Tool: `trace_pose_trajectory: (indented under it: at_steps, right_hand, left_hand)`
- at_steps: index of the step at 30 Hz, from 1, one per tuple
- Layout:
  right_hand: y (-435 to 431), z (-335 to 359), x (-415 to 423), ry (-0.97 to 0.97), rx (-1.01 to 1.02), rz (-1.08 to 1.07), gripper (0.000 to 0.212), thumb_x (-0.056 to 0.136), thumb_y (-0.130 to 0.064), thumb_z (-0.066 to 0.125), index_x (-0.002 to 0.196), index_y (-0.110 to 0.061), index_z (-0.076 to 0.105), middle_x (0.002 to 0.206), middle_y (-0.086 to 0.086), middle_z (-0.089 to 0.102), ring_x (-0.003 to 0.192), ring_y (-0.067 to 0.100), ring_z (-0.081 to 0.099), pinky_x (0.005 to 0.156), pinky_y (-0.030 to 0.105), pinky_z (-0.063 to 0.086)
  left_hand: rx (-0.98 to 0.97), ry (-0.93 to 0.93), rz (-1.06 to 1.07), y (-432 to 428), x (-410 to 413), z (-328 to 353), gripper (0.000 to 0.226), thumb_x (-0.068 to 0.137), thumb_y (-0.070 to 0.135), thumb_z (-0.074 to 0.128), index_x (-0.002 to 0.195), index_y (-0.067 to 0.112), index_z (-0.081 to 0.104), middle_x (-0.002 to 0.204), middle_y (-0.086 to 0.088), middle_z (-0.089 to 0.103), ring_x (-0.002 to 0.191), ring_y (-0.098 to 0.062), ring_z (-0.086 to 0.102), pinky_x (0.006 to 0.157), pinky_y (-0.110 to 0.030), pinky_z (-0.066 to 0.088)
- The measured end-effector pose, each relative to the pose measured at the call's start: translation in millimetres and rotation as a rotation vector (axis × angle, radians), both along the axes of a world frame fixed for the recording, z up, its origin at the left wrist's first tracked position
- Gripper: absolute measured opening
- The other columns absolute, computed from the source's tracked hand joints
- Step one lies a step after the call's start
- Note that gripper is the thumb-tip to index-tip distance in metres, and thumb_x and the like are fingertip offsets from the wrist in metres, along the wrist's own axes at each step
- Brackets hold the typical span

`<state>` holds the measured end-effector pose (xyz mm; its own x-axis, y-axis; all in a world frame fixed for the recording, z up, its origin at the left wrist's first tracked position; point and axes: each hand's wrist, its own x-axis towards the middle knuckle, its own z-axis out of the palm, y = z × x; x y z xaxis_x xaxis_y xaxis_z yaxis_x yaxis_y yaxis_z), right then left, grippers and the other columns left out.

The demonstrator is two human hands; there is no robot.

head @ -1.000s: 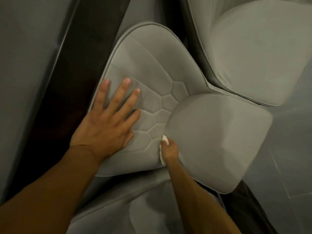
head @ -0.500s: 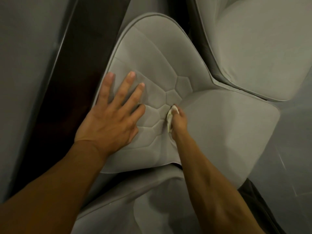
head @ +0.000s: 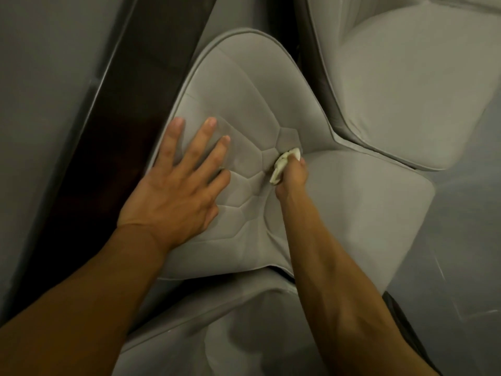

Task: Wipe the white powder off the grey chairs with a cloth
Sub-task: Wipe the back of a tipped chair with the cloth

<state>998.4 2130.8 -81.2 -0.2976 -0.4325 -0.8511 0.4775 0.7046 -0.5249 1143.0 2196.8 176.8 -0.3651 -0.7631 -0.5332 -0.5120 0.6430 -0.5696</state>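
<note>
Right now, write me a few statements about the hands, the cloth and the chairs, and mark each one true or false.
1. The left hand lies flat on the chair's quilted back, fingers spread. True.
2. The right hand is empty. False: it grips a white cloth.
3. The cloth sits at the crease where the back meets the seat. True.
4. Only one grey chair is in view. False: another chair stands at the upper right.
</note>
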Motion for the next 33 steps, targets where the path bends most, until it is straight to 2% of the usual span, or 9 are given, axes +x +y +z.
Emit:
trace_pose_trajectory:
  at_steps: [2, 5, 6, 8, 10, 18, 24, 28, 33]
  right_hand:
    - [11, 1, -9, -0.013, -0.011, -0.004, 0.015, 0.102, -0.020, 0.048, 0.095, -0.015, 0.061, 0.077, 0.007, 0.060, 0.058, 0.016, 0.054, 0.051, 0.022, 0.045]
    - [27, 6, -9, -0.091, 0.086, 0.113, 0.025, 0.104, -0.023, 0.046, 0.085, -0.011, 0.056, 0.061, 0.008, 0.055, 0.039, 0.016, 0.047, 0.039, 0.021, 0.039]
    - [29, 10, -5, -0.108, 0.084, 0.161, 0.021, 0.104, -0.020, 0.046, 0.091, -0.010, 0.059, 0.064, 0.008, 0.058, 0.043, 0.017, 0.051, 0.042, 0.023, 0.043]
    - [34, 22, 7, -0.076, -0.034, 0.200, 0.022, 0.103, -0.017, 0.047, 0.118, -0.014, 0.063, 0.092, 0.006, 0.068, 0.075, 0.017, 0.065, 0.071, 0.030, 0.056]
    - [43, 37, 10, -0.082, -0.143, 0.209, 0.033, 0.103, -0.018, 0.049, 0.135, -0.018, 0.058, 0.115, 0.002, 0.068, 0.103, 0.016, 0.066, 0.092, 0.033, 0.054]
    - [65, 68, -13, -0.018, -0.196, 0.381, 0.033, 0.101, -0.016, 0.052, 0.132, -0.010, 0.062, 0.120, 0.014, 0.069, 0.106, 0.023, 0.066, 0.092, 0.039, 0.055]
    - [73, 109, -26, 0.093, -0.290, 0.503, 0.031, 0.099, -0.025, 0.054, 0.127, -0.018, 0.066, 0.116, 0.007, 0.071, 0.105, 0.022, 0.068, 0.093, 0.038, 0.057]
    - [63, 147, -53, 0.234, -0.449, 0.600, 0.034, 0.100, -0.018, 0.055, 0.135, -0.017, 0.058, 0.116, -0.005, 0.065, 0.091, -0.009, 0.062, 0.075, 0.003, 0.046]
    - [41, 184, -99, 0.308, -0.590, 0.738, 0.041, 0.098, -0.019, 0.060, 0.139, -0.020, 0.057, 0.131, -0.004, 0.061, 0.116, 0.009, 0.060, 0.100, 0.024, 0.049]
  left_hand:
    - [0.002, 0.004, 0.009, 0, 0, 2, 0.068, 0.099, 0.058, 0.012, 0.159, 0.027, 0.018, 0.163, -0.023, -0.026, 0.138, -0.055, -0.039, 0.108, -0.076, -0.021]
    - [0.012, 0.009, 0.024, -1, 0, 3, 0.068, 0.100, 0.057, 0.013, 0.159, 0.026, 0.018, 0.162, -0.024, -0.028, 0.137, -0.055, -0.040, 0.109, -0.076, -0.020]
    - [0.029, 0.006, 0.032, -1, -1, 3, 0.068, 0.100, 0.057, 0.013, 0.160, 0.025, 0.016, 0.161, -0.024, -0.030, 0.136, -0.056, -0.041, 0.108, -0.076, -0.021]
    - [0.050, 0.001, 0.045, -3, -2, 4, 0.068, 0.101, 0.056, 0.012, 0.160, 0.024, 0.012, 0.159, -0.026, -0.034, 0.133, -0.057, -0.044, 0.107, -0.076, -0.023]
    - [0.068, 0.004, 0.058, -3, -3, 4, 0.068, 0.101, 0.056, 0.012, 0.161, 0.023, 0.006, 0.153, -0.028, -0.040, 0.131, -0.057, -0.046, 0.106, -0.076, -0.024]
    - [0.072, 0.064, 0.064, -4, 2, 1, 0.069, 0.103, 0.056, 0.012, 0.162, 0.021, -0.001, 0.155, -0.030, -0.037, 0.134, -0.057, -0.044, 0.107, -0.076, -0.023]
    - [0.000, 0.083, -0.002, 1, 4, -1, 0.064, 0.103, 0.054, 0.024, 0.159, 0.024, 0.024, 0.164, -0.026, -0.018, 0.135, -0.056, -0.041, 0.105, -0.075, -0.027]
    - [-0.016, 0.235, 0.084, -1, 3, 4, 0.056, 0.094, 0.054, 0.046, 0.142, 0.025, 0.052, 0.168, -0.020, 0.010, 0.150, -0.050, -0.017, 0.115, -0.071, -0.017]
    - [-0.021, 0.466, 0.188, -3, -6, 23, 0.042, 0.084, 0.046, 0.055, 0.114, 0.022, 0.071, 0.149, -0.014, 0.052, 0.150, -0.038, 0.028, 0.122, -0.063, 0.013]
